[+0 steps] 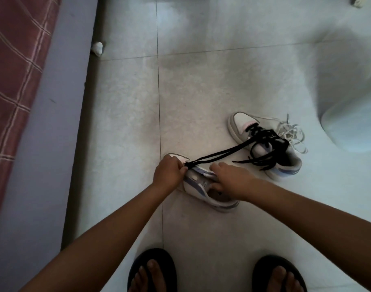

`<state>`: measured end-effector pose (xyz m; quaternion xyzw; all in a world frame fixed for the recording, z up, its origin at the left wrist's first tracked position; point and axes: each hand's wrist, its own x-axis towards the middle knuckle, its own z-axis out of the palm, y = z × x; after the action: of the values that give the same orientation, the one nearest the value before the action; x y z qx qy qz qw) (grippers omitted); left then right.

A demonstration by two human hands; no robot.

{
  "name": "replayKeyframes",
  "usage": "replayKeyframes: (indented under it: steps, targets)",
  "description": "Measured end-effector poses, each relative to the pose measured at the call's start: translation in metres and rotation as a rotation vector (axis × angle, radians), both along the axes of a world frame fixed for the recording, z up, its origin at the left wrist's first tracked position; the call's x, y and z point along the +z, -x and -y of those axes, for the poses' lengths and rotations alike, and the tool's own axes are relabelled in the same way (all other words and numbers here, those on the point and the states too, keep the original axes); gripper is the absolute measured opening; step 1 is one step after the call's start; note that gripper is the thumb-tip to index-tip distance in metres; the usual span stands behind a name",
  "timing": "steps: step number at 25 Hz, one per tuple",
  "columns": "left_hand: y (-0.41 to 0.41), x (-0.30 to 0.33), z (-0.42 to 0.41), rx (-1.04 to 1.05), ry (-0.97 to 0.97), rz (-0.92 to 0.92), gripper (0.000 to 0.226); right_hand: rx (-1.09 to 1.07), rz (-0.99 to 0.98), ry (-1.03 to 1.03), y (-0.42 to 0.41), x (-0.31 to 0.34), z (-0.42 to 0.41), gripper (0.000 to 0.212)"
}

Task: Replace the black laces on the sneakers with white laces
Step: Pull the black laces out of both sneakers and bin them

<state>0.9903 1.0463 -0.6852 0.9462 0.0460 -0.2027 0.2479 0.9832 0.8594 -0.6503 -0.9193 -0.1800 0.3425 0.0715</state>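
Our two feet in black sandals [152,268] stand nearest on the tiled floor [201,81]. Just ahead lie two sneakers: the near sneaker [203,192] under our hands, the far sneaker [264,144] beside it, laced black. Our right hand [231,180] curls over the near sneaker's collar, steadying it. Our left hand [170,171] pinches the black lace [222,151], soft, light and limp, best gripped near the eyelets. One tangle of white laces [292,133] waits beside the far sneaker.
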Motion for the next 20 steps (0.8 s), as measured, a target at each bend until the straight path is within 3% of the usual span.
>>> replayKeyframes:
  steps: [3,8,10,13,14,17,20]
  targets:
    - [-0.004,0.000,0.004,-0.083,-0.107,-0.039,0.020,0.178,0.190,0.092,-0.002,-0.018,-0.011,0.030]
    - [-0.010,0.007,-0.016,0.007,0.310,-0.266,0.022,0.270,0.222,0.182,0.000,-0.028,0.005,0.040]
    - [-0.003,0.008,-0.017,0.007,0.356,-0.318,0.025,0.327,0.226,0.199,0.003,-0.031,0.012,0.038]
    - [0.004,0.003,-0.007,-0.161,0.161,-0.197,0.018,0.339,0.205,0.200,0.010,-0.030,0.014,0.035]
    - [0.007,0.003,-0.003,-0.255,0.049,-0.130,0.012,0.335,0.191,0.201,0.012,-0.029,0.013,0.035]
    - [0.015,0.006,0.010,-0.478,-0.349,0.131,0.024,0.308,0.169,0.213,0.016,-0.025,0.009,0.041]
    - [0.016,0.018,0.022,-0.440,-0.524,0.208,0.035,0.265,0.190,0.209,0.014,-0.024,-0.002,0.042]
